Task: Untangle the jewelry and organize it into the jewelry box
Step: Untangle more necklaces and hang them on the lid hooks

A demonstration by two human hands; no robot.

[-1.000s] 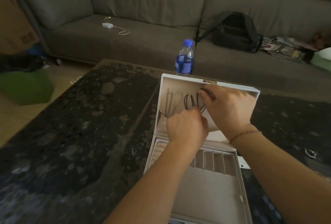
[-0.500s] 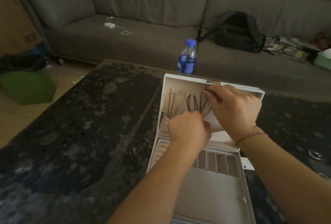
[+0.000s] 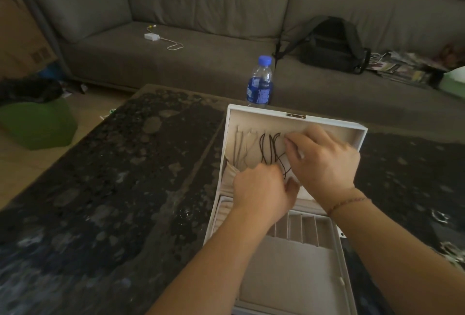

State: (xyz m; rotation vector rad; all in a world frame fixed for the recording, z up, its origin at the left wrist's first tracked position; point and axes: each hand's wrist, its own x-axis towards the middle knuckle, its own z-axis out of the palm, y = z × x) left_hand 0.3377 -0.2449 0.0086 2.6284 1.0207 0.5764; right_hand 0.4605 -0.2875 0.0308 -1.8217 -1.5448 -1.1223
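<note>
- The jewelry box (image 3: 289, 259) sits open on the dark mottled bench (image 3: 113, 189), its lid standing up at 12 o'clock from the tray.
- Thin dark cord necklaces (image 3: 270, 150) hang in loops against the lid's pale lining, above a gathered fabric pocket (image 3: 230, 176) at 9 o'clock of the lid.
- The right hand (image 3: 324, 161) reaches in from 3 o'clock; its fingertips (image 3: 289, 142) look pinched together at the top of a cord, probably at a hook I cannot make out.
- The left hand (image 3: 261, 191) comes from 6 o'clock with fingers curled at the cords' lower ends; whether that grip is clamped on a strand I cannot tell.
- Judged by look, the cords are very light, limp and apt to twist round each other, so they want holding at top and bottom together and light tension.
- A hard tug could pull a neighbouring loop off or snap a fine clasp.
- Small pale metallic bits (image 3: 439, 216) lie on the bench at 3 o'clock of the box, possibly more jewelry.
- A water bottle (image 3: 260, 83) stands just behind the lid at 12 o'clock.
</note>
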